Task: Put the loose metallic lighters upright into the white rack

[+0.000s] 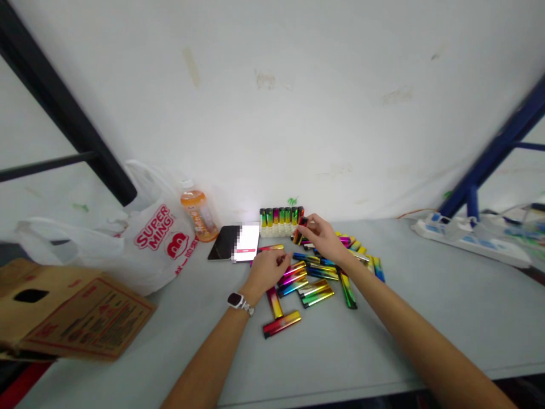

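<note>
My right hand point(319, 236) pinches a red lighter point(300, 230) at the right end of a white tray point(276, 230) that holds a row of upright colourful lighters. My left hand point(267, 271), with a watch on its wrist, rests with curled fingers on the pile of loose metallic lighters point(313, 284) lying on the grey table point(426, 318); it seems to touch a lighter, but whether it grips one I cannot tell. A red-yellow lighter point(281, 324) lies nearest to me.
Two phones point(236, 242), one with a lit screen, lie left of the tray. An orange drink bottle point(198, 215), a white "SUPER MING" plastic bag point(157, 238) and a cardboard box point(68, 312) stand at the left. A white power strip point(464, 236) lies at the right. A white wall is behind.
</note>
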{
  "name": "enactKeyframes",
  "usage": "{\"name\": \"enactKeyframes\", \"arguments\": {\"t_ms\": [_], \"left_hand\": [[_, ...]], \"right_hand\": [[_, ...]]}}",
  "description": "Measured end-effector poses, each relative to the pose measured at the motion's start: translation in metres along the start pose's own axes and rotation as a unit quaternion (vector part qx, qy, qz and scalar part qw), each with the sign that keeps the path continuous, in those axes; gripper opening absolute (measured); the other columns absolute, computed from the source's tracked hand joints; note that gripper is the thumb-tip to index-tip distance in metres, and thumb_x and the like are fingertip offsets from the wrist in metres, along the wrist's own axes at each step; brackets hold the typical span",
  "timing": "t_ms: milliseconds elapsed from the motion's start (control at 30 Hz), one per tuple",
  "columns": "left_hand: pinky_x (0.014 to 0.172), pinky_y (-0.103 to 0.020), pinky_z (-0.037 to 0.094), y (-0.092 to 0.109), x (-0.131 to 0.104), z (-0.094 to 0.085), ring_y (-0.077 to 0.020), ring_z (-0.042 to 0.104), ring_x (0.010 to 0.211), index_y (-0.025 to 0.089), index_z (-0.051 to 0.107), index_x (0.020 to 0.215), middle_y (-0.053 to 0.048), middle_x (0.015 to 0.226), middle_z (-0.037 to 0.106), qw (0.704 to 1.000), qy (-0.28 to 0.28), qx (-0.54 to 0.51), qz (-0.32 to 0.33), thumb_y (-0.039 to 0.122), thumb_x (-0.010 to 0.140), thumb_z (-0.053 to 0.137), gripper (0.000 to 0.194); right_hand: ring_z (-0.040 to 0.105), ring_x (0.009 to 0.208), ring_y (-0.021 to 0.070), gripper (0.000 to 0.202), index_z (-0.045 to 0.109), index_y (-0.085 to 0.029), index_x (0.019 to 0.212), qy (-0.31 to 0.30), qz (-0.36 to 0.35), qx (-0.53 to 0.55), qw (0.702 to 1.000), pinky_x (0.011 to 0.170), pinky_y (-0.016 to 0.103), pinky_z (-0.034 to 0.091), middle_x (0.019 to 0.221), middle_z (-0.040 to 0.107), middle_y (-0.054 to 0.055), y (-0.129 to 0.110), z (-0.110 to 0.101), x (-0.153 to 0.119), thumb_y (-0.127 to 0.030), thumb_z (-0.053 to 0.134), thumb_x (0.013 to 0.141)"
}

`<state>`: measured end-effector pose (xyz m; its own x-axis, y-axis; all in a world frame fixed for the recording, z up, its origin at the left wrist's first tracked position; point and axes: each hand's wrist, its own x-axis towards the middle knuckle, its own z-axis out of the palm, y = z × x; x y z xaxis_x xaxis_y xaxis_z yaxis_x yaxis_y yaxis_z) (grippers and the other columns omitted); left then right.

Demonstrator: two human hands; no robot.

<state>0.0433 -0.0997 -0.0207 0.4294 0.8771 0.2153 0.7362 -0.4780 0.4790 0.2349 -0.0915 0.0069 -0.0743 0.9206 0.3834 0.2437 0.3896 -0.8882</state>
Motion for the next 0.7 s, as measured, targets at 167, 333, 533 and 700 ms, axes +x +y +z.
{"name": "enactKeyframes", "arguments": {"t_ms": [167, 333, 533, 700], "left_hand": [[0.055, -0.026, 0.022, -0.002, 0.001, 0.003, -0.0127, 0.048, 0.055, 0.019, 0.060, 0.064, 0.001, 0.057, 0.057, 1.000, 0.007, -0.001, 0.003, 0.042, 0.093, 0.042, 0.042], [0.055, -0.026, 0.021, -0.003, 0.002, 0.005, -0.0124, 0.047, 0.054, 0.019, 0.058, 0.064, 0.001, 0.057, 0.056, 1.000, 0.006, 0.010, 0.000, 0.044, 0.094, 0.040, 0.043], [0.055, -0.026, 0.022, -0.001, 0.002, 0.004, -0.0126, 0.049, 0.056, 0.019, 0.058, 0.064, 0.000, 0.058, 0.056, 1.000, 0.000, 0.023, -0.005, 0.049, 0.095, 0.038, 0.047], [0.055, -0.026, 0.023, -0.001, 0.002, 0.004, -0.0129, 0.051, 0.058, 0.019, 0.060, 0.066, 0.000, 0.060, 0.058, 1.000, -0.007, 0.019, -0.007, 0.049, 0.095, 0.036, 0.048]], "right_hand": [[0.060, 0.053, 0.0142, 0.042, 0.041, -0.026, 0.091, 0.065, 0.099, 0.240, 0.964, 0.049, 0.026, 0.048, 0.067, 0.061, -0.006, 0.004, 0.034, -0.018, -0.057, 0.064, 0.077], [0.027, 0.034, 0.0055, 0.040, 0.050, -0.023, 0.087, 0.042, 0.167, 0.325, 0.930, 0.034, 0.017, 0.019, 0.051, 0.044, -0.010, 0.004, 0.045, -0.031, -0.060, 0.062, 0.077], [0.016, 0.033, 0.0049, 0.055, 0.046, -0.019, 0.053, 0.050, 0.228, 0.343, 0.910, 0.036, 0.020, 0.009, 0.038, 0.023, -0.009, 0.006, 0.040, -0.037, -0.067, 0.050, 0.079], [0.019, 0.031, 0.0060, 0.051, 0.043, -0.020, 0.047, 0.120, 0.244, 0.305, 0.913, 0.034, 0.021, 0.011, 0.036, 0.025, -0.007, 0.006, 0.045, -0.037, -0.054, 0.041, 0.085]]}}
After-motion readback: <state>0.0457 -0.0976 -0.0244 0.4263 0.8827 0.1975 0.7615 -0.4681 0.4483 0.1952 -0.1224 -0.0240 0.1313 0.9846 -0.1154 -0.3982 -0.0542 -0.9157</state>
